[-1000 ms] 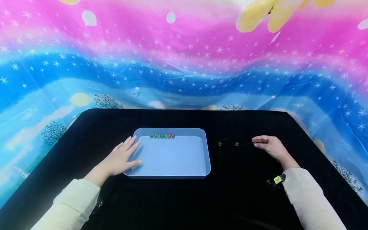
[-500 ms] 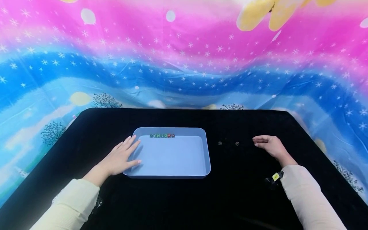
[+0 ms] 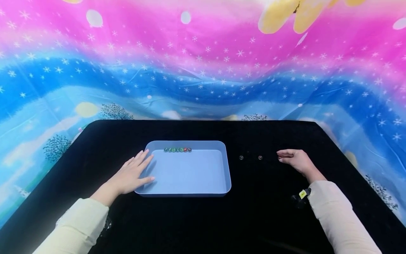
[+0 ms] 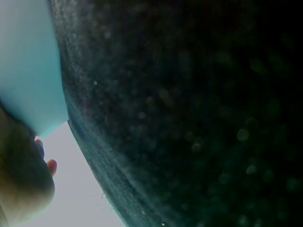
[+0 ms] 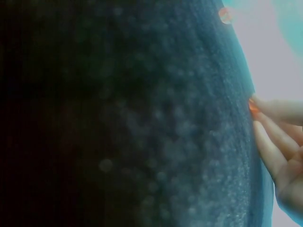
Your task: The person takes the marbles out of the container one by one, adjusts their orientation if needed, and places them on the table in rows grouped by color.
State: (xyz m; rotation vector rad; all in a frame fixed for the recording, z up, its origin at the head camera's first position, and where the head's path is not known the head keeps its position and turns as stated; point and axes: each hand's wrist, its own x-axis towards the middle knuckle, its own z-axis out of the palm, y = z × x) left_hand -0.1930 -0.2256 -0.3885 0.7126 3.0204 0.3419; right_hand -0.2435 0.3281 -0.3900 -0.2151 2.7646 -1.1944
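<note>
A row of several small glass marbles (image 3: 177,150), green ones and then reddish ones at the right end, lies along the far side of a shallow light-blue tray (image 3: 182,173). My left hand (image 3: 131,174) rests over the tray's left rim, fingers spread and straight. To the right of the tray, on the black cloth, sit a clear-looking marble (image 3: 241,157) and a second marble (image 3: 260,157). Beyond them, my right hand (image 3: 296,160) is low at the cloth; in the right wrist view its thumb and fingertips pinch an orange marble (image 5: 253,107), mostly covered by the fingers.
A black cloth (image 3: 203,225) covers the table, its far edge (image 3: 203,121) running behind the tray. Behind it hangs a pink and blue backdrop (image 3: 203,70) with snowflakes. A small black wrist camera (image 3: 299,199) with a yellow label sits under the right sleeve.
The head view has shifted very slightly. My right forearm has shifted a little while its fingertips stay at the same spot; left hand, tray and marbles hold their places.
</note>
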